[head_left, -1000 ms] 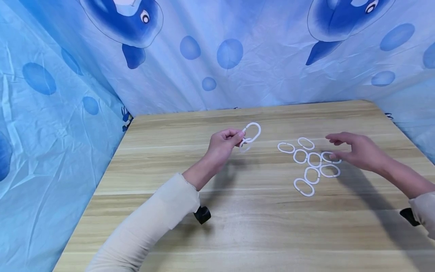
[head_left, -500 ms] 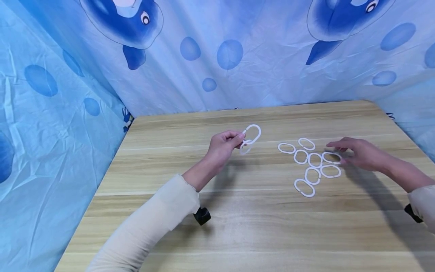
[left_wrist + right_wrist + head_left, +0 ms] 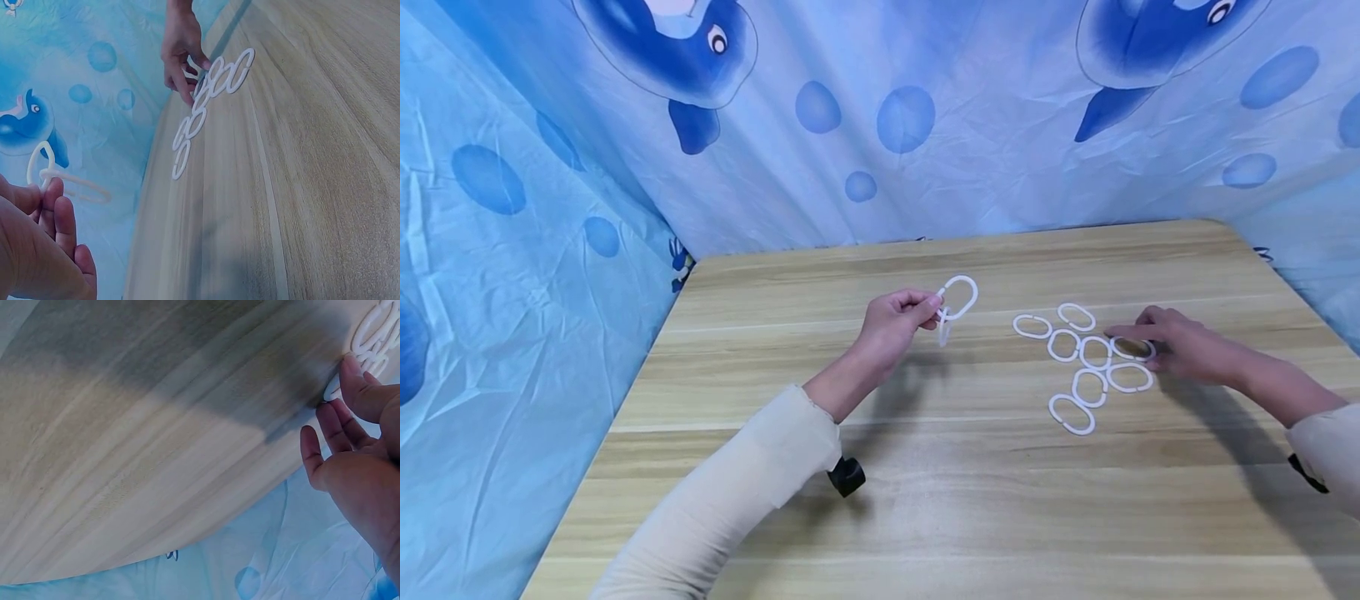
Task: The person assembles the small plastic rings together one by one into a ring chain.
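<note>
My left hand (image 3: 891, 329) pinches white plastic chain links above the wooden table. One oval link (image 3: 961, 297) sticks up past the thumb, and a second link (image 3: 944, 327) hangs from it, hooked through. The left wrist view shows the upper link (image 3: 41, 164) between thumb and fingertips. My right hand (image 3: 1195, 346) is low over the right side of the table. Its thumb and index finger are spread on either side of a loose white link (image 3: 1132, 348) that lies flat. In the right wrist view the thumb and fingertips of the right hand (image 3: 359, 434) stay apart at that link.
Several more white links lie close together on the table, such as a link (image 3: 1032, 326) at the left of the group and a link (image 3: 1071, 414) nearest me. A blue sheet with whale prints (image 3: 880, 192) hangs beyond the table's back edge (image 3: 820, 248).
My right hand has come down and left onto the loose link, its fingers now around it. The left hand stays nearly still, while the hanging link has swung edge-on.
</note>
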`<action>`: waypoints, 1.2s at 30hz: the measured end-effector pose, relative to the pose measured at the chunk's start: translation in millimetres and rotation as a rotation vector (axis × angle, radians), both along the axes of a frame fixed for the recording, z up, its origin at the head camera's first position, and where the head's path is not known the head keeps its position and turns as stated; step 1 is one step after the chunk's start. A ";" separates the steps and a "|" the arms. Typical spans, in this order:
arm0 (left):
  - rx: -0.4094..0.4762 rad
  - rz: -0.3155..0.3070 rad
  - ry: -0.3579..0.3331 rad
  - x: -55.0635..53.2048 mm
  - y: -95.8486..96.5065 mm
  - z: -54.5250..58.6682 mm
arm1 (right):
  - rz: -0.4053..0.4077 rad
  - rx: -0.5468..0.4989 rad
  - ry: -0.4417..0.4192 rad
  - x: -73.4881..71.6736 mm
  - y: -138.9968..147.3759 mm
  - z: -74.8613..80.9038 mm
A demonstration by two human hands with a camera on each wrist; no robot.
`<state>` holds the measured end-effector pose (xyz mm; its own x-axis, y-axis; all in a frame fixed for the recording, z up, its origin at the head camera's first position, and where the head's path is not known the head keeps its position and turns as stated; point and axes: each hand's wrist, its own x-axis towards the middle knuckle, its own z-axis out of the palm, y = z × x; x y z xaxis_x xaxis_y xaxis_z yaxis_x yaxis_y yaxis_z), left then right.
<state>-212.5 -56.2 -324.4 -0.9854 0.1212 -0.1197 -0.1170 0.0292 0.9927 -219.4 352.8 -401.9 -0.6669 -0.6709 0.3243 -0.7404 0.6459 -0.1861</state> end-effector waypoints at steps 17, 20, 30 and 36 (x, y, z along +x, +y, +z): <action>-0.023 0.002 -0.022 0.1 -0.7 3.6 | -0.097 -0.007 -0.054 0.4 1.2 2.3; -0.022 -0.002 -0.021 -0.3 -0.8 3.5 | -0.115 0.010 -0.059 1.5 0.3 2.5; -0.019 -0.002 -0.013 -0.1 -1.6 2.5 | -0.248 0.107 -0.103 10.2 0.5 2.9; -0.021 -0.007 -0.014 0.0 -2.1 2.0 | -0.222 0.169 -0.033 12.5 0.8 1.8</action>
<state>-212.5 -58.4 -322.3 -0.9827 0.1257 -0.1360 -0.1305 0.0504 0.9902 -207.0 353.6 -400.1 -0.8122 -0.5495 0.1956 -0.5722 0.8159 -0.0838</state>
